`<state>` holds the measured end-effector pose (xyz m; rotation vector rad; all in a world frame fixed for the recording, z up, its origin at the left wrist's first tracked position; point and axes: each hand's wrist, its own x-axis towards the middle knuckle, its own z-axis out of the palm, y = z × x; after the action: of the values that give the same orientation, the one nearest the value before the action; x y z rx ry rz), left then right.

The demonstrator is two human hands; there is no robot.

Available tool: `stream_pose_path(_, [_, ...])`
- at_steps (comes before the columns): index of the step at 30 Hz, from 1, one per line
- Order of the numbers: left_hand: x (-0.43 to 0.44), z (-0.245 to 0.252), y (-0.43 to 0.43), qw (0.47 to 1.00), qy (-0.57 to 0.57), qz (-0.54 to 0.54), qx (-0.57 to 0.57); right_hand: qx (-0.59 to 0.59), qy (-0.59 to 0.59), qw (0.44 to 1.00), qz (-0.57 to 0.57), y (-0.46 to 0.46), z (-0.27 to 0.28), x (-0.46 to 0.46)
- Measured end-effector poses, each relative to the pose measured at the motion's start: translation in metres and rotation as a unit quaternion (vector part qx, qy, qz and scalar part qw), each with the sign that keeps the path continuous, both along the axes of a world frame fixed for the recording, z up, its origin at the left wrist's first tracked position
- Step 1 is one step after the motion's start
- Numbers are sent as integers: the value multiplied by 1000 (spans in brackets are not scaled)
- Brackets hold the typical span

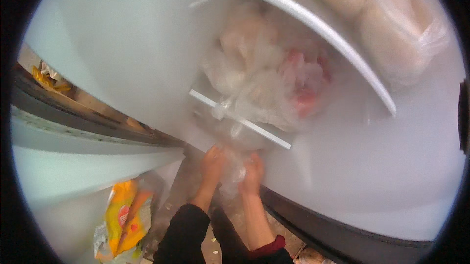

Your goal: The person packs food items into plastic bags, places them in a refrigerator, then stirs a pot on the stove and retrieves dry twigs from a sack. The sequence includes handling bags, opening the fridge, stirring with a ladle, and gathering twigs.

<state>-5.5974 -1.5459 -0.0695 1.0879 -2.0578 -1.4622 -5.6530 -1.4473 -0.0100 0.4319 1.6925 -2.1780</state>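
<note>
Both my hands hold a translucent plastic bag (232, 176), low in front of the mouth of a misty freezer compartment. My left hand (213, 163) grips one side of the bag, and my right hand (252, 176) grips the other. What the bag contains is blurred. Just beyond my fingers lies a short white strip (257, 130), perhaps a shelf edge, with clear plastic partly over it. Past that strip, pale bagged food (253, 47) is heaped beside a bag with pink-red contents (304, 80).
A curved white shelf edge (315, 21) arches over the heap, with a large bagged item (400, 36) beyond it. White freezer wall (367, 161) spans the right. At lower left lies a yellow-orange printed package (126, 220). A dark trim strip (312, 216) runs near my right forearm.
</note>
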Motion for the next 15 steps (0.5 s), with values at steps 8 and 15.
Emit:
stream_pose_path(8, [62,105,50,716,321,60,617,-145,-48,980,125,5,122,34])
stream_pose_path(15, [43,96,-11,722,228,90,647,64,273,931,235,-14,131,9])
